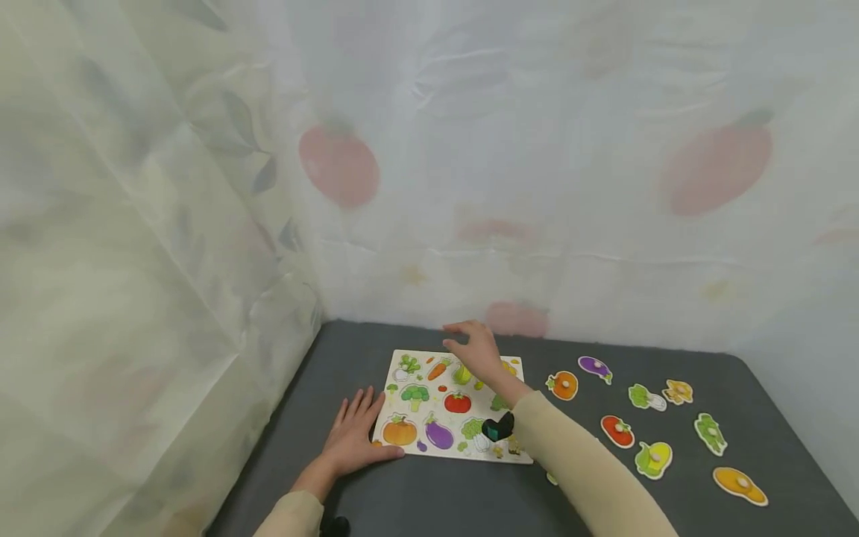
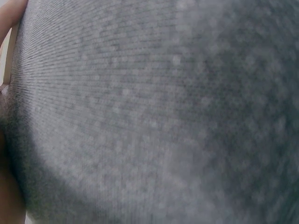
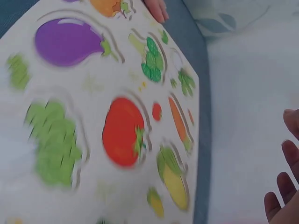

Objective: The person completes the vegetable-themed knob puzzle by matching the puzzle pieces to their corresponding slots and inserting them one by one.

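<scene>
A white vegetable puzzle board (image 1: 429, 418) lies on the dark cloth. My left hand (image 1: 356, 436) rests at its left edge, fingers spread and thumb along the near left corner. In the left wrist view, only slivers of that hand and the board's edge (image 2: 6, 58) show. My right hand (image 1: 476, 350) hovers over the board's far edge, fingers loosely bent, with no object visible in it. In the right wrist view, fingers (image 3: 290, 161) appear at the right side, apart from the board. Pictures of a tomato (image 3: 124, 133), an eggplant (image 3: 70, 42) and a carrot (image 3: 177, 119) sit in outlined recesses.
Several knobbed puzzle pieces lie scattered at the right, among them an eggplant piece (image 1: 595, 368), a pumpkin piece (image 1: 562, 385), a tomato piece (image 1: 617, 432) and a corn piece (image 1: 653, 459). One piece (image 1: 552, 479) is partly hidden by my right sleeve. Printed curtains (image 1: 570, 186) enclose the table.
</scene>
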